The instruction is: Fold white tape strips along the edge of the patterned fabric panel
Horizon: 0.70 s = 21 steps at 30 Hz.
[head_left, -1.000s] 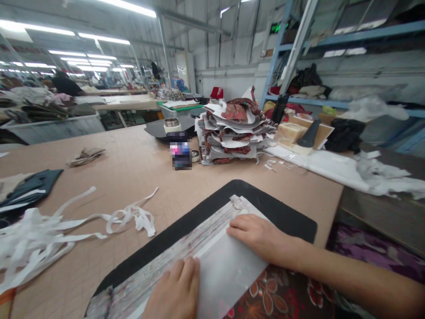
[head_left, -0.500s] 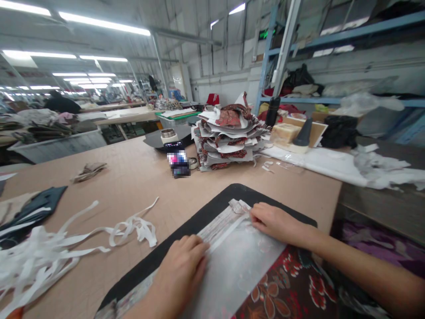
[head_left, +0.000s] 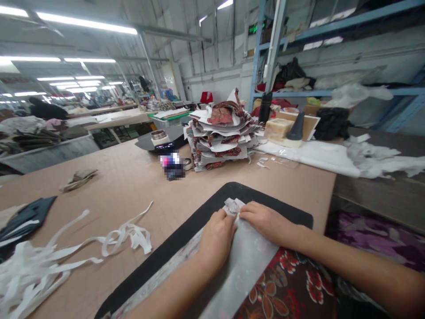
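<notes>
A dark floral fabric piece (head_left: 275, 288) with a whitish translucent backing (head_left: 252, 252) over part of it lies on a black board (head_left: 186, 235). At its far corner, my left hand (head_left: 215, 239) has its fingers curled closed on the folded edge of the fabric. Right beside it, my right hand (head_left: 265, 221) pinches the same edge with thumb and fingertips. Between and beyond the fingertips a small pale printed fold (head_left: 232, 205) sticks out. My hands nearly touch and hide the edge under them.
White tape strips (head_left: 36, 270) lie tangled on the brown table (head_left: 122, 177) at left, near dark folded cloth (head_left: 28, 217). Behind the board stand a tall stack of backed fabric pieces (head_left: 222, 137), a phone (head_left: 172, 166), a steel-rimmed cup (head_left: 159, 137) and a grey cone (head_left: 297, 127).
My left hand has slid forward and right along the folded edge, up to my right hand. The right hand stays at the far corner. The view has shifted slightly.
</notes>
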Each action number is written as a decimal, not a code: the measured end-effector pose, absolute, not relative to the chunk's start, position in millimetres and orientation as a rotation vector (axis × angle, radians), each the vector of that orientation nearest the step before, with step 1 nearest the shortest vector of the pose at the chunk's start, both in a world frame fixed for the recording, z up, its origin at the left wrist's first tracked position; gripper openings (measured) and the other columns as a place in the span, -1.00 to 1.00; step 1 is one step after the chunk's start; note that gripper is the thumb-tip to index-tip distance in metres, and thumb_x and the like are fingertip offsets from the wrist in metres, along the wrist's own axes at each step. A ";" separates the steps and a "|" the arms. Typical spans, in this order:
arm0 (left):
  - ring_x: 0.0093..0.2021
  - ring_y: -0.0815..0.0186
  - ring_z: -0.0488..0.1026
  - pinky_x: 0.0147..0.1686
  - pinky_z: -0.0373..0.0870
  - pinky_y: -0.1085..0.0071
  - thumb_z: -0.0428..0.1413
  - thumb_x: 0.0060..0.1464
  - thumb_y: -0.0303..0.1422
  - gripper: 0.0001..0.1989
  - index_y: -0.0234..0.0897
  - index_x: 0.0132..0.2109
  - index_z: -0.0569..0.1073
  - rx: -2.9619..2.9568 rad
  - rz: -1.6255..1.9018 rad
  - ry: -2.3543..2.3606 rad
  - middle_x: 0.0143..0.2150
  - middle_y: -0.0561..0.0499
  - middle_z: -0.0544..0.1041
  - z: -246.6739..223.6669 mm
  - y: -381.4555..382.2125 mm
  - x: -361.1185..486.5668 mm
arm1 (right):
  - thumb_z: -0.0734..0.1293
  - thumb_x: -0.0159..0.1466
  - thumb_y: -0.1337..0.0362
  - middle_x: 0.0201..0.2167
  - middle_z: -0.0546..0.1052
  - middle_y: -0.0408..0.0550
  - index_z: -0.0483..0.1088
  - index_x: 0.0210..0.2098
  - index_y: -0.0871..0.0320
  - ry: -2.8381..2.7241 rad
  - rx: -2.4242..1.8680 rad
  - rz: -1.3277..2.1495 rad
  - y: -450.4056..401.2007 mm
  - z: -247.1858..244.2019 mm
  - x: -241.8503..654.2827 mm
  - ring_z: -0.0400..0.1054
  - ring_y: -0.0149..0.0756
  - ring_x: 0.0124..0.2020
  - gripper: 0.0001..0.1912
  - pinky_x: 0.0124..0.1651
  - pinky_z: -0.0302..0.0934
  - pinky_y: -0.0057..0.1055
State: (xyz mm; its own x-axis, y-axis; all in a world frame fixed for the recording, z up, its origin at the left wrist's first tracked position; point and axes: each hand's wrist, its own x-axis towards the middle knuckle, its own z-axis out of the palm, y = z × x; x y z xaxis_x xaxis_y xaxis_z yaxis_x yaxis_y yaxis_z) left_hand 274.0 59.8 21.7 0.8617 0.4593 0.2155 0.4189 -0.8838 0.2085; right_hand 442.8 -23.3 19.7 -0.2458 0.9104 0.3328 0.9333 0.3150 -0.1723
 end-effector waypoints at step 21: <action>-0.20 0.23 0.31 -0.17 0.34 0.34 -0.19 -0.02 -0.71 -0.56 -0.33 -0.05 0.35 3.052 0.119 0.864 -0.16 -0.08 0.39 30.0 16.6 71.8 | 0.07 0.29 0.39 -0.04 0.36 0.01 0.30 0.03 0.07 -2.305 -1.636 0.152 -23.0 15.3 456.1 0.22 -0.19 -0.04 -0.62 -0.02 0.18 -0.26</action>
State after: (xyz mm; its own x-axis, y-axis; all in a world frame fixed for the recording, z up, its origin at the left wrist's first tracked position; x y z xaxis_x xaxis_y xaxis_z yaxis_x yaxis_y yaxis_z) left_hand 71.8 16.6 30.0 0.8488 0.5224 0.0812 0.5248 -0.8512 -0.0106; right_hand 456.1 -23.0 15.3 -0.2998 0.9352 0.1883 0.9024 0.3420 -0.2621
